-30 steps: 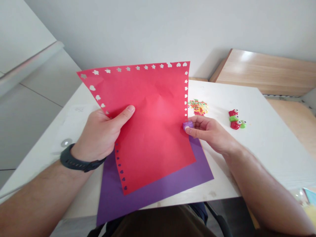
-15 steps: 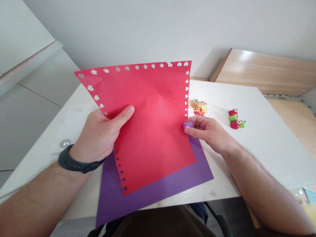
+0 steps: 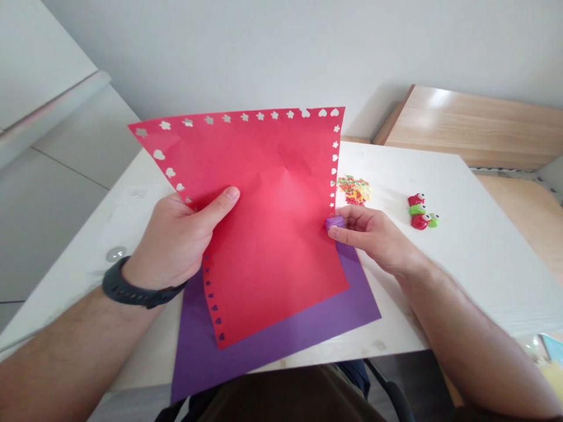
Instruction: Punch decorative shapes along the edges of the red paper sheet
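Note:
A red sheet of paper [image 3: 272, 234] is held up at a slant, with heart, flower and star holes punched along its top, left and upper right edges. My left hand [image 3: 180, 240] grips its left side, thumb on the face and fingers hidden behind. At the right edge, my right hand [image 3: 369, 237] pinches a small purple craft punch [image 3: 335, 223], which sits on the paper's border just below the lowest star hole. Beneath the red paper, a purple sheet [image 3: 272, 357] lies on the table and overhangs its front edge.
Behind my right hand lies a pile of small colourful paper cut-outs [image 3: 355, 189]. Several red and green punches with googly eyes [image 3: 421, 212] stand farther right on the white table [image 3: 475, 264]. A wooden board [image 3: 470, 126] is at the back right.
The upper part of the red paper has shifted very slightly, its top-left corner a little outward. Both hands keep the same grips, and the purple punch stays at the right edge.

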{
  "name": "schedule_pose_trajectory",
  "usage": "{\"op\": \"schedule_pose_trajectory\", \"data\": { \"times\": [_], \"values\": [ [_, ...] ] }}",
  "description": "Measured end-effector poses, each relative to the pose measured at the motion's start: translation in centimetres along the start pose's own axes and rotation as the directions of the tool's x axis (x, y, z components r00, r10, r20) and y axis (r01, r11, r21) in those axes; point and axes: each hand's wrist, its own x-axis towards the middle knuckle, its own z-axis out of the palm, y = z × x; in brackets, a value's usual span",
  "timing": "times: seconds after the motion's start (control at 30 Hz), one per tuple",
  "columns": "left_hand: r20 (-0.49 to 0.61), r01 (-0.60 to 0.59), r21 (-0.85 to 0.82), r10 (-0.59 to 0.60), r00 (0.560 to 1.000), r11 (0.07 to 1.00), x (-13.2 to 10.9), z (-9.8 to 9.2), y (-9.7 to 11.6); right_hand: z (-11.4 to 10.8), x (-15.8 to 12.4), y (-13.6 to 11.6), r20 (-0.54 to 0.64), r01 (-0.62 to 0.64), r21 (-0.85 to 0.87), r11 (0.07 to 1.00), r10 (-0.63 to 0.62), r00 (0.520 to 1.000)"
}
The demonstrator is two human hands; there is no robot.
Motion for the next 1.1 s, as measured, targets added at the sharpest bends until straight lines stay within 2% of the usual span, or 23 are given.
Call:
{"op": "schedule_pose_trajectory", "data": {
  "times": [0.43, 0.6, 1.1],
  "values": [
    [-0.026, -0.033, -0.027, 0.032, 0.999, 0.999, -0.01, 0.31, -0.09, -0.09, 0.00, 0.11, -0.007, 0.003, -0.016, 1.000, -0.003, 1.000],
    [-0.011, 0.001, -0.030, -0.002, 1.000, 1.000, -0.01, 0.20, -0.09, 0.01, -0.01, -0.06, -0.009, 0.000, -0.022, 1.000, -0.001, 1.000],
    [0.006, -0.009, -0.046, 0.010, 1.000, 0.999, -0.07, 0.26, -0.11, -0.03, 0.07, 0.20, -0.002, 0.031, -0.037, 0.999, -0.031, 1.000]
  ]
}}
